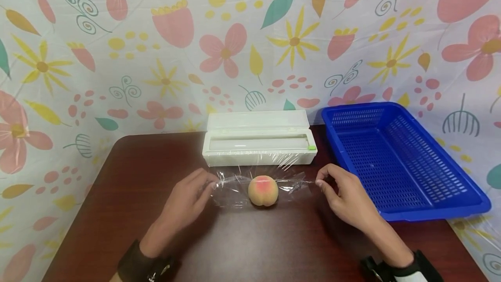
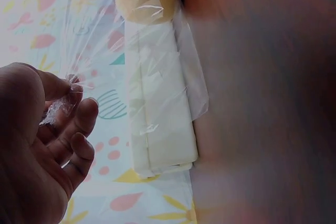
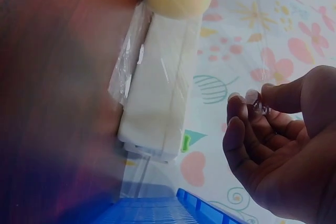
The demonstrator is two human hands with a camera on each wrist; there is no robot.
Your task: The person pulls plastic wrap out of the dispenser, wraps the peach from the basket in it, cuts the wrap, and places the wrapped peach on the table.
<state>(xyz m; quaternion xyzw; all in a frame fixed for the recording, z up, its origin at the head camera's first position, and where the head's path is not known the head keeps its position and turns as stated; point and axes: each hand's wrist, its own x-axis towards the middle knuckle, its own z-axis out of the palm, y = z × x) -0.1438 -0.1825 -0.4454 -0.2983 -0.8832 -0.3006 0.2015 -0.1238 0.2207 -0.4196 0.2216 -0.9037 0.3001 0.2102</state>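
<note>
A peach (image 1: 263, 191), pink on top and yellowish below, sits on the table with clear plastic wrap (image 1: 231, 193) around it. My left hand (image 1: 190, 195) pinches the wrap's left end between thumb and fingertips; in the left wrist view that end is bunched in the fingers (image 2: 86, 116). On the other side, my right hand (image 1: 344, 193) pinches the right end, and a small crumpled bit shows at the fingertips (image 3: 236, 98) in the right wrist view. Between the hands the wrap stretches across the peach, with loose film spreading to both sides.
Behind the peach stands a white wrap dispenser box (image 1: 260, 158) with its lid raised, a roll inside and a green slider (image 1: 311, 147) at its right end. A blue plastic basket (image 1: 391, 156) lies to the right, close to my right hand. Flower-patterned cloth hangs behind the brown table (image 1: 254, 247).
</note>
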